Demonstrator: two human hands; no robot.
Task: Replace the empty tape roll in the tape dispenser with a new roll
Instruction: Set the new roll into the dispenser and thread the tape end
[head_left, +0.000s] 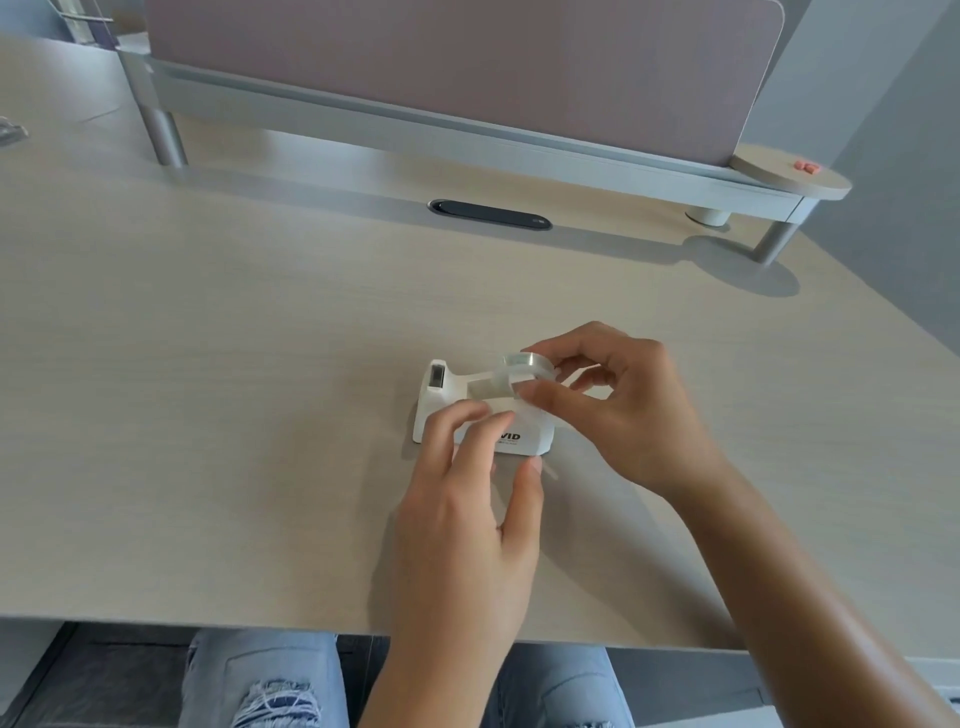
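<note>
Currently: right hand (618, 405) pinches clear tape roll (524, 371) above cradle of white dispenser (441, 395), mid-desk (208, 364). Left hand (467, 499) steadies dispenser body, fingers loosely spread, clasping nothing. Risks: roll seats crooked; hub misses slots; dispenser slides under pressure.

Only readable thing here is on the side of the white dispenser (524, 435): bold black letters "VID", and the start of the word is covered by the left hand (467, 499). There's a tiny line of print under it, way too small to make out.
</note>
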